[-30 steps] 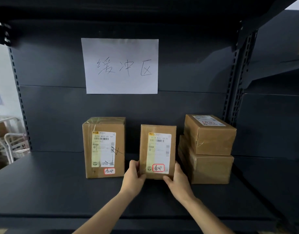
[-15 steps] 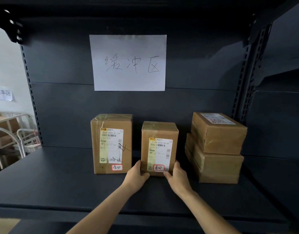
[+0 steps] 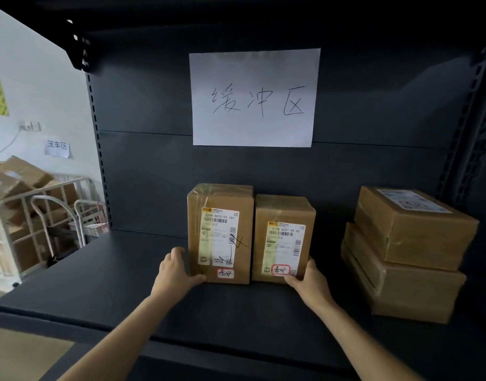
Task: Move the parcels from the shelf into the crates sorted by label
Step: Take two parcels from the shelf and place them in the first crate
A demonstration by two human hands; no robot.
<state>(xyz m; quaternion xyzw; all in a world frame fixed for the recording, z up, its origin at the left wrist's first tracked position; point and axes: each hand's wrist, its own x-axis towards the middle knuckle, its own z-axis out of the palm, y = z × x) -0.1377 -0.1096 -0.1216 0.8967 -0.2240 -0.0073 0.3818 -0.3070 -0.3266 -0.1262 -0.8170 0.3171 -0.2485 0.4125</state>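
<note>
Two brown parcels stand upright and touching on the dark shelf (image 3: 107, 284). The taller left parcel (image 3: 193, 215) and the shorter right parcel (image 3: 284, 213) each carry a white shipping label and a small red-framed handwritten tag at the bottom. My left hand (image 3: 176, 273) grips the taller parcel's lower left corner, thumb on its front edge. My right hand (image 3: 309, 283) holds the shorter parcel's lower right corner. Two more parcels lie stacked to the right, the upper parcel (image 3: 417, 232) on the lower parcel (image 3: 401, 292).
A white paper sign (image 3: 254, 97) with handwriting hangs on the shelf's back panel. Perforated uprights frame the bay on both sides. Beyond the left edge stands a metal cage trolley (image 3: 44, 213) with several cardboard boxes.
The shorter parcel has slid left until it touches the taller one. My left hand left the shorter parcel and now holds the taller one's left side. The view has shifted left.
</note>
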